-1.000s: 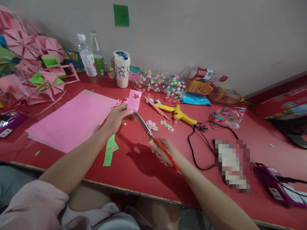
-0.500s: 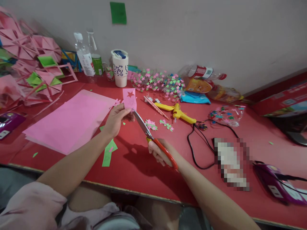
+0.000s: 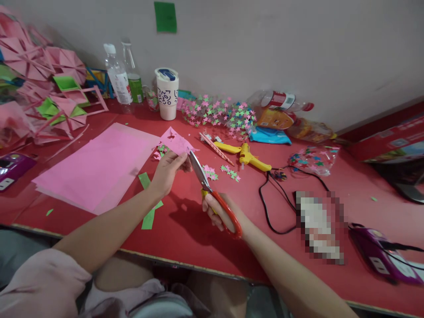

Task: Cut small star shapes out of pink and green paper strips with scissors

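Observation:
Between its thumb and fingers my left hand (image 3: 170, 170) pinches a small piece of pink paper (image 3: 175, 141) with a star-shaped hole near its far corner. My right hand (image 3: 215, 210) is wrapped round the red handle of a pair of scissors (image 3: 199, 170). Their blades point away from me, with the tips at the paper's right edge beside my left fingers. Small pink and green paper stars (image 3: 210, 172) lie on the table just beyond the blades. Green paper strips (image 3: 149, 216) rest below my left wrist.
Large pink sheets (image 3: 96, 168) lie at left on the red table (image 3: 185, 238). Behind stand a white cup (image 3: 168, 99) and a plastic bottle (image 3: 119, 84). A yellow glue gun (image 3: 248, 157) with a black cord lies right of centre. Pink paper crafts (image 3: 56, 84) pile up at far left.
The pink paper has turned and tilted in my left hand, which has moved slightly right and down. The scissor tips have shifted a little right.

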Available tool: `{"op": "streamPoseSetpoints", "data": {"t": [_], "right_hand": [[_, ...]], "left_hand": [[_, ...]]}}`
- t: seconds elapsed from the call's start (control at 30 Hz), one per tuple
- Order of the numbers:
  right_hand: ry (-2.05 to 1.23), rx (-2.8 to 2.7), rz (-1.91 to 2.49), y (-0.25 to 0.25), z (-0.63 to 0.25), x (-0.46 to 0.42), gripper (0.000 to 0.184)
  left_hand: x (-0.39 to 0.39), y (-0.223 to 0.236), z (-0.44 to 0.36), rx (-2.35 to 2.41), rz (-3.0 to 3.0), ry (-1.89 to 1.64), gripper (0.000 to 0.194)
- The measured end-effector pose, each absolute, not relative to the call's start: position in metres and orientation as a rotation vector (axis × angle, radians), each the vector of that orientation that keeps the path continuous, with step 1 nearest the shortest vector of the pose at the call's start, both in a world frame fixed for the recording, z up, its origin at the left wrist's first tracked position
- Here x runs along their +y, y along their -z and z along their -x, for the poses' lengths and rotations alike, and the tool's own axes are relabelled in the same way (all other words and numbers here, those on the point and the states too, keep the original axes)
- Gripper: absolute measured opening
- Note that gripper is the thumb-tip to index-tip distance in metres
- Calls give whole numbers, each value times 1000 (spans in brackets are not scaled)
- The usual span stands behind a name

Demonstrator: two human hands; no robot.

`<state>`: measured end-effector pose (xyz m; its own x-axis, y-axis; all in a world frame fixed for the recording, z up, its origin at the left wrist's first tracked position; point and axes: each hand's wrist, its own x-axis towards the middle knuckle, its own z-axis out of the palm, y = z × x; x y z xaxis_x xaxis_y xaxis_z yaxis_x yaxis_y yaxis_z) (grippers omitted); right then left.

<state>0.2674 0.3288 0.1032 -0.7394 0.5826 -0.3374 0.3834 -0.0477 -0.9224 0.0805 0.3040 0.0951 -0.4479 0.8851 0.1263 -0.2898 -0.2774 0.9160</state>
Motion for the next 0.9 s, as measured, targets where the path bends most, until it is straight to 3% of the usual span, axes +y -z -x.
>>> {"op": "streamPoseSetpoints", "data": {"t": [0.9], "right_hand": [[-1848, -2026, 1147, -109, -267, 326, 54]], "left_hand": [[305, -99, -80, 1045, -708, -1760, 20]]}}
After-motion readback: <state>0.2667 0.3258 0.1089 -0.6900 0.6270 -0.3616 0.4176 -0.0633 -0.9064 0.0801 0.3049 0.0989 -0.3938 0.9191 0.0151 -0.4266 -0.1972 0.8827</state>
